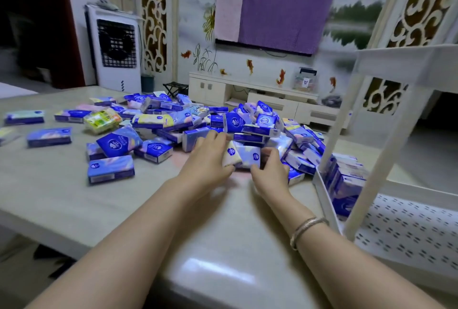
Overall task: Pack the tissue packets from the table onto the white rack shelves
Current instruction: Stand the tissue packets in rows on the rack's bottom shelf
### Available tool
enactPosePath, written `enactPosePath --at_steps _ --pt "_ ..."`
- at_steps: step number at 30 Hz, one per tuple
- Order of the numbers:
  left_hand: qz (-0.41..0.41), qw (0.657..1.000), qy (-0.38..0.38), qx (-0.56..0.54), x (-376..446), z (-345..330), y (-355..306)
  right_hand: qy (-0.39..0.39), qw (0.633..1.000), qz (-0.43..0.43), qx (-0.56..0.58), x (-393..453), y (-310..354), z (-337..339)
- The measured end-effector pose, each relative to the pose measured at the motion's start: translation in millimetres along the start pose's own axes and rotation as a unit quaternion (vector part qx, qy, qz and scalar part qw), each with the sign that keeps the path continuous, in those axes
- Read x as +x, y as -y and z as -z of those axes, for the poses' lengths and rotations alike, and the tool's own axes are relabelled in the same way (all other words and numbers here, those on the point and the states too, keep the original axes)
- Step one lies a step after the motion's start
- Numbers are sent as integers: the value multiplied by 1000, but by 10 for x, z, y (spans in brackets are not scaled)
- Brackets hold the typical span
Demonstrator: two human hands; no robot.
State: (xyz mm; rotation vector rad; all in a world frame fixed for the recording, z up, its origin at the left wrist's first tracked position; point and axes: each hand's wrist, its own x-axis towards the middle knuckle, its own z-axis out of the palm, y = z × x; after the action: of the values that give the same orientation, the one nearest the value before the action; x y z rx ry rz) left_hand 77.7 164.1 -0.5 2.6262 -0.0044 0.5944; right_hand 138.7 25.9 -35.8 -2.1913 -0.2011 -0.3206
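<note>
Gripping from both sides, the left hand [208, 157] and right hand [269, 168] curl their fingers round a small bundle of pale tissue packets [244, 156] at the near edge of the heap [247, 123]; loose packets lie scattered over the grey table [124, 209] to the left; just right of the hands, the white rack [386, 135] stands against the table, its perforated lower shelf [409, 229] holding a row of upright blue packets [347, 182] at its far end.
</note>
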Motion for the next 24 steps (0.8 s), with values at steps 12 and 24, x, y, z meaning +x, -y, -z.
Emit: enactPosePath --at_steps 12,24 --pt "-75 992 88 42 169 -315 96 -51 997 52 17 -21 29 99" --pt "-29 996 -22 -85 67 -223 -48 -3 964 23 -266 -125 -90 245"
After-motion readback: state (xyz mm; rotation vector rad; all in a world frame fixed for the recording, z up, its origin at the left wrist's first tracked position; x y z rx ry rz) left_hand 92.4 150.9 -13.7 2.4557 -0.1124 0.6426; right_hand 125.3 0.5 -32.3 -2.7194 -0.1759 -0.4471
